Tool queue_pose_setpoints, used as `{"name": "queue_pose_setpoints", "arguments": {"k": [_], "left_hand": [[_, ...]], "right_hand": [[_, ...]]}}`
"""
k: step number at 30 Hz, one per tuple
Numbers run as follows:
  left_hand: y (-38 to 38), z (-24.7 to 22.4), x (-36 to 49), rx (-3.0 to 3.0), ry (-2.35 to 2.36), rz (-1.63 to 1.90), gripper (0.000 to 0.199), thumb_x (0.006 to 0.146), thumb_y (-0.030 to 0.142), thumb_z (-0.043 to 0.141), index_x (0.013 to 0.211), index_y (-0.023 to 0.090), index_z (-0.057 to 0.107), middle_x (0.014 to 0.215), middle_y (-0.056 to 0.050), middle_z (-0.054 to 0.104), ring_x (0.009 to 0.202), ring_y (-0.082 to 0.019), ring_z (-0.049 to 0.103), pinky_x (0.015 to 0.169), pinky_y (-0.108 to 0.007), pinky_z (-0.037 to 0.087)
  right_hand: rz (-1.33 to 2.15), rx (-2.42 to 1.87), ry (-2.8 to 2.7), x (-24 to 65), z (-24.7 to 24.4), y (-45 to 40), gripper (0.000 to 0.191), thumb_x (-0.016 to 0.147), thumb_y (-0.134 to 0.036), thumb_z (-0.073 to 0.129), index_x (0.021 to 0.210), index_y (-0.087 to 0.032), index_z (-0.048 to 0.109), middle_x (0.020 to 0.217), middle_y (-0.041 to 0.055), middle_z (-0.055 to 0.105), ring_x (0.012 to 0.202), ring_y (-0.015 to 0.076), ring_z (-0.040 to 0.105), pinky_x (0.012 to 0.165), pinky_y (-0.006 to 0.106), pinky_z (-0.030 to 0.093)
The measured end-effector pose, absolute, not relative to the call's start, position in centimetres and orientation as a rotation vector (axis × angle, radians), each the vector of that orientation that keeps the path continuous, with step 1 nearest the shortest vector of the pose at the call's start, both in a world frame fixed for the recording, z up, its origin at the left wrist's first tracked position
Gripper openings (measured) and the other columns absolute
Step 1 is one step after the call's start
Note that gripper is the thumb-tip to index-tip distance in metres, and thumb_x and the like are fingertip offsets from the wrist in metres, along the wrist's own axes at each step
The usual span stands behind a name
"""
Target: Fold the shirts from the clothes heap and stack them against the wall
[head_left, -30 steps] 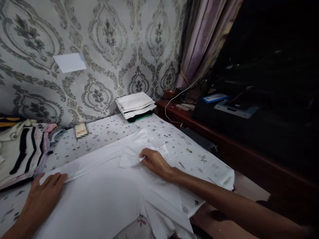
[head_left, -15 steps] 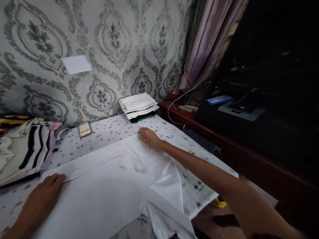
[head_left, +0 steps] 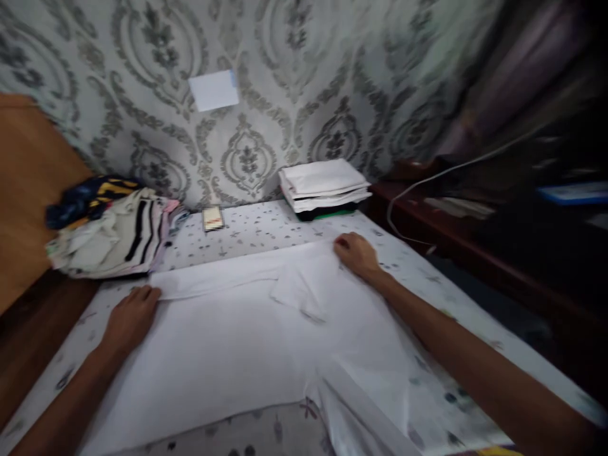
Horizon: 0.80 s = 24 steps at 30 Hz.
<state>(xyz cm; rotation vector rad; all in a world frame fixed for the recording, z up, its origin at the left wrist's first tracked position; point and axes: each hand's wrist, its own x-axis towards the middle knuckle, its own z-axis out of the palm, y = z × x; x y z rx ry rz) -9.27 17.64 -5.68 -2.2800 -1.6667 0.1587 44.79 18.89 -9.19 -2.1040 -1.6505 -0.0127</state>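
A white shirt (head_left: 228, 342) lies spread on the patterned sheet, its far edge folded over in a strip and one sleeve laid back on top. At the left end of that strip, my left hand (head_left: 135, 316) has its fingers closed on the cloth. My right hand (head_left: 357, 254) pinches the shirt's far right corner with curled fingers. The other sleeve trails toward the near edge, creased.
A pile of folded white clothes (head_left: 325, 180) sits against the wall. Mixed clothes (head_left: 118, 234) are heaped at the left, beside a wooden board (head_left: 33, 190). A small card (head_left: 213, 218) lies between them. A white cable (head_left: 403, 196) crosses the dark red furniture at right.
The view has swung left, showing the wooden board. The shirt's far edge looks straighter and its right part flatter. Both hands remain at its far corners.
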Motion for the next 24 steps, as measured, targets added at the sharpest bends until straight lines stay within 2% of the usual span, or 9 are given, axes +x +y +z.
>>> {"name": "queue_pose_setpoints", "arguments": {"k": [4,10,13,16,19,21,24], "left_hand": [[17.1,-5.1,-10.4,-2.231,-1.749,0.104,0.035,0.093,0.014,0.036,0.108,0.017,0.067,0.114,-0.015,0.067,0.111,-0.03,0.062,0.085,-0.041,0.054],[16.3,-4.2,-11.6,-2.252,-1.818,0.022,0.035,0.091,0.011,0.037,0.106,0.016,0.068,0.111,-0.014,0.069,0.105,-0.031,0.063,0.089,-0.044,0.051],[16.9,-4.0,-10.2,-2.294,-1.856,-0.173,0.041,0.09,0.012,0.035,0.115,0.015,0.067,0.119,-0.015,0.068,0.113,-0.029,0.061,0.099,-0.044,0.048],[18.3,-4.8,-8.0,-2.426,-1.898,-0.363,0.047,0.098,0.029,0.031,0.136,0.016,0.055,0.14,-0.012,0.059,0.131,-0.025,0.052,0.112,-0.041,0.04],[19.7,-6.4,-6.3,-2.607,-1.891,-0.264,0.064,0.099,0.048,0.029,0.15,0.012,0.038,0.157,-0.015,0.041,0.145,-0.027,0.037,0.119,-0.045,0.031],[20.4,-7.5,-6.2,-2.634,-1.884,-0.138,0.069,0.099,0.051,0.027,0.152,0.008,0.034,0.161,-0.019,0.033,0.15,-0.03,0.028,0.12,-0.05,0.026],[21.0,-8.6,-7.1,-2.575,-1.864,-0.073,0.067,0.1,0.048,0.024,0.152,0.008,0.035,0.161,-0.019,0.033,0.152,-0.029,0.024,0.12,-0.053,0.025]], "right_hand": [[-0.017,-2.075,-1.67,45.4,-10.0,19.7,0.029,0.084,-0.042,0.054,0.094,-0.021,0.071,0.096,0.0094,0.068,0.091,0.0263,0.062,0.072,0.035,0.046],[-0.007,-2.17,-1.649,45.0,-9.8,19.7,0.031,0.084,-0.044,0.052,0.094,-0.022,0.071,0.096,0.0105,0.068,0.094,0.03,0.063,0.072,0.039,0.048],[-0.156,-2.044,-1.697,45.0,-9.9,19.6,0.034,0.086,-0.045,0.05,0.093,-0.02,0.072,0.102,0.0144,0.069,0.103,0.033,0.063,0.086,0.045,0.05],[-0.219,-1.747,-1.897,45.0,-10.4,19.6,0.041,0.091,-0.046,0.046,0.107,-0.017,0.071,0.121,0.0161,0.068,0.12,0.0326,0.058,0.104,0.048,0.045],[-0.022,-1.647,-2.137,45.0,-10.7,19.6,0.051,0.095,-0.048,0.043,0.13,-0.018,0.062,0.141,0.0134,0.06,0.135,0.0292,0.05,0.113,0.048,0.039],[0.105,-1.724,-2.203,44.9,-10.8,19.5,0.054,0.097,-0.049,0.041,0.139,-0.02,0.057,0.149,0.0118,0.053,0.142,0.0285,0.044,0.117,0.049,0.033],[0.187,-1.813,-2.209,45.0,-10.5,19.3,0.054,0.1,-0.048,0.039,0.146,-0.022,0.05,0.157,0.0101,0.042,0.148,0.0268,0.033,0.12,0.052,0.025]]}}
